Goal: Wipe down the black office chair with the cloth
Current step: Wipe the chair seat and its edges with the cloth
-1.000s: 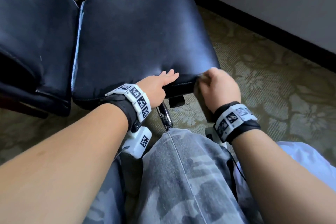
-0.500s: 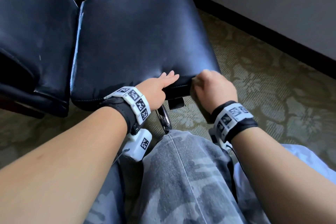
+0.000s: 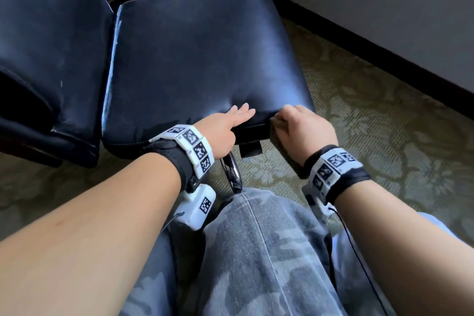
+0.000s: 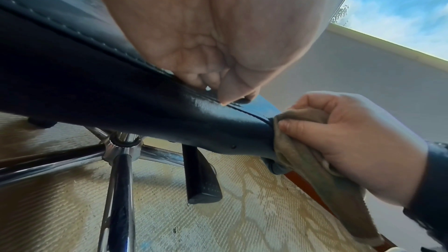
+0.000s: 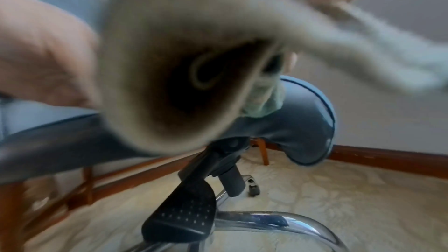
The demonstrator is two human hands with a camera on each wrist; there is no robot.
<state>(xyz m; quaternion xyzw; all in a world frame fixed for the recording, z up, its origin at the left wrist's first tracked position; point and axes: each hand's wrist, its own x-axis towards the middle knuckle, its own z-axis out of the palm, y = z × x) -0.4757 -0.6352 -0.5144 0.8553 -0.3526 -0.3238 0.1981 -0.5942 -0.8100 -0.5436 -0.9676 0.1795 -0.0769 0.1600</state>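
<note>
Two hands at chair edge | left hand flat, holding nothing | right hand clenches cloth

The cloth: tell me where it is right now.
In the left wrist view, the cloth is bunched in the right hand, pressed against the chair seat's front edge, right of the left hand.

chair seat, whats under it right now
Under the seat: a chrome star base, a black lever paddle and patterned carpet. The cloth hides the seat's corner.
</note>
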